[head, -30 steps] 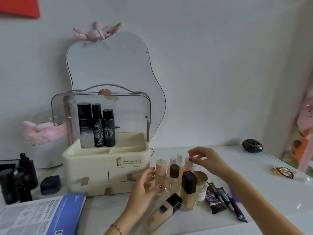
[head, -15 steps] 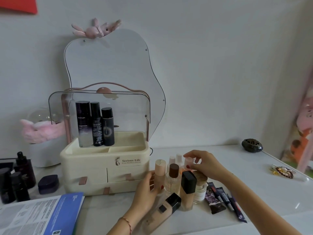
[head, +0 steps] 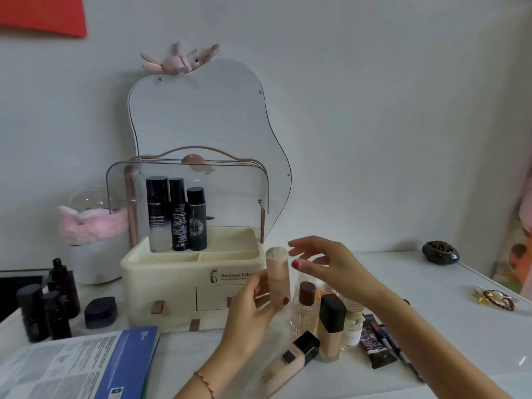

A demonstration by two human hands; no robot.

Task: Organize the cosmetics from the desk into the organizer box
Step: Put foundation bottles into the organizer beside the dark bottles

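Presently, the task stands early. Three dark bottles [head: 175, 214] stand upright at the back left of the organizer box [head: 161, 272], lid raised. The left hand [head: 253, 309] grasps a pink tube bottle [head: 277, 273] upright, just before the box's front right corner. The right hand [head: 328, 263] hovers beside it, fingers spread, holding nothing. Outstanding on the desk [head: 431, 326]: foundation bottles [head: 329, 326] beside the box, further dark bottles [head: 46, 306] at the left edge.

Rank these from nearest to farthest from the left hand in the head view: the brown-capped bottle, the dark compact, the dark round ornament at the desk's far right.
1. Brown-capped bottle, just right of the left hand.
2. Dark compact, left of the organizer box.
3. Dark round ornament, far right, toward the wall.
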